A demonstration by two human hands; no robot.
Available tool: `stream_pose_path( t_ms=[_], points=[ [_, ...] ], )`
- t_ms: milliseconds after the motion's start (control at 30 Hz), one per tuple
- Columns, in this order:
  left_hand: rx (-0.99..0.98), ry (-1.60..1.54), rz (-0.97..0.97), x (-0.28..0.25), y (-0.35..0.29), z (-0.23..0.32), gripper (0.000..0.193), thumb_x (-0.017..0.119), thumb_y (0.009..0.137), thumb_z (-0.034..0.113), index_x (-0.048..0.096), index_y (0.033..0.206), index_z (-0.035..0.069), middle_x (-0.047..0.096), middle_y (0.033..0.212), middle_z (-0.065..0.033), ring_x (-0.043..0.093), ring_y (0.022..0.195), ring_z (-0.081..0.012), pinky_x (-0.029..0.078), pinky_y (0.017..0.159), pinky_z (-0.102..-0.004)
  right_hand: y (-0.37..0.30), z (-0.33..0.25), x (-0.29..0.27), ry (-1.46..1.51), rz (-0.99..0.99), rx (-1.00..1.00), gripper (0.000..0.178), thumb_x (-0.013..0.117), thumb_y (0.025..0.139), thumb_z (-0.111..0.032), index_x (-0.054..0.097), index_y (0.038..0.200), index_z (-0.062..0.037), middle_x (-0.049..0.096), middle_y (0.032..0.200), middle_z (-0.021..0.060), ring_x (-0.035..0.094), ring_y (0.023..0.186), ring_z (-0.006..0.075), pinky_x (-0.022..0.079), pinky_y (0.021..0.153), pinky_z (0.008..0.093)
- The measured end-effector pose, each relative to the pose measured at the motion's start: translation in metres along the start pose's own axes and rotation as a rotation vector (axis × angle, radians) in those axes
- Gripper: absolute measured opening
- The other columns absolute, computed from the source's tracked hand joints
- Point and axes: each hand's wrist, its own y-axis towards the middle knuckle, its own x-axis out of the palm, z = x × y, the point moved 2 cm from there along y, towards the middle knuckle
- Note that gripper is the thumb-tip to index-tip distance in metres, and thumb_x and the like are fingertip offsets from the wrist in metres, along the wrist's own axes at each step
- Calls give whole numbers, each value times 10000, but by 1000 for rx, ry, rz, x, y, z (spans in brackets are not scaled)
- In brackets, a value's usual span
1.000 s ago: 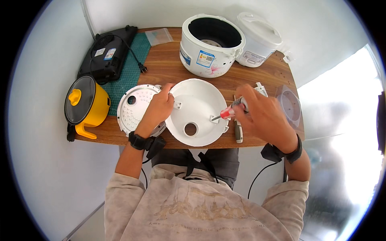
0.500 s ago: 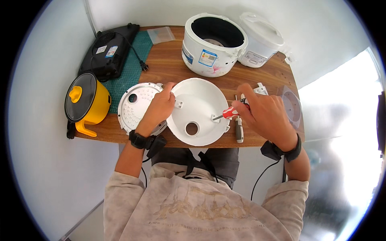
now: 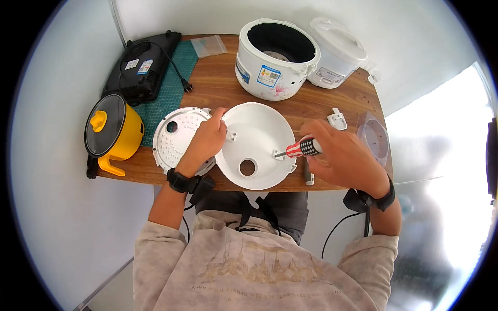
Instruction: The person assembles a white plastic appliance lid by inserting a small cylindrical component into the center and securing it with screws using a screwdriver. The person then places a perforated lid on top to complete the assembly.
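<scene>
Wooden table (image 3: 332, 103) stood pushed into a corner of plain white walls (image 3: 415, 31), person seated at its near edge. Bright glare off the floor on the right washed out detail there.

Round white lid shell (image 3: 257, 135) lay open side up at the front middle of the table, round hole near its front rim. Left hand (image 3: 207, 140) was clamped on the shell's left rim, fingers over the edge. Right hand (image 3: 340, 155) was closed around a screwdriver (image 3: 301, 149) with a red, white and black striped handle; tip sat on a small tab inside the shell, right of the hole.

Perforated white disc (image 3: 174, 137) lay just left of the shell, partly under the left hand. Yellow pot with black lid (image 3: 111, 129) sat at the left front corner, hanging over the edge a bit. Green cutting mat (image 3: 171, 83) ran along the left side, with a black cooktop (image 3: 137, 67) and its cord on the far end. Small clear bag (image 3: 208, 45) lay at the back.

White rice cooker body (image 3: 272, 59) stood open at the back middle, a second white cooker (image 3: 336, 54) touching it on the right. Small white clip (image 3: 337, 120) and a clear plastic cup (image 3: 376, 137) lay near the right edge.
</scene>
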Motion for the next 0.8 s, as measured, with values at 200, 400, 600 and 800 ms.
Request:
stream_pose_path(
  t_ms=[200, 400, 600, 800],
  points=[
    [68, -6, 77, 4, -4, 1, 337, 455, 992, 108, 497, 1326, 79, 687, 932, -302, 669, 862, -482, 521, 782, -549, -4, 10, 13, -130, -76, 133, 453, 727, 891, -391, 530, 1056, -19, 634, 730, 145, 649, 676, 341, 491, 543, 386],
    [44, 38, 76, 3, -8, 8, 332, 454, 993, 100, 498, 1321, 75, 690, 919, -297, 673, 852, -477, 525, 774, -549, -9, 9, 11, -296, 28, 270, 455, 714, 894, -439, 546, 979, -25, 609, 647, 112, 622, 578, 314, 478, 500, 386],
    [36, 46, 92, 4, -7, 1, 335, 456, 991, 99, 494, 1323, 73, 691, 927, -295, 673, 851, -476, 527, 779, -545, -9, 3, 13, 63, 72, 58, 415, 691, 909, -407, 537, 991, -30, 624, 717, 109, 613, 558, 308, 464, 483, 406],
    [21, 62, 58, 3, -9, 10, 343, 454, 992, 103, 482, 1333, 70, 693, 935, -293, 675, 847, -474, 531, 773, -538, -5, 1, 6, -337, -179, 288, 407, 696, 898, -341, 500, 1070, -29, 634, 942, 155, 655, 704, 323, 481, 529, 412]
  ],
)
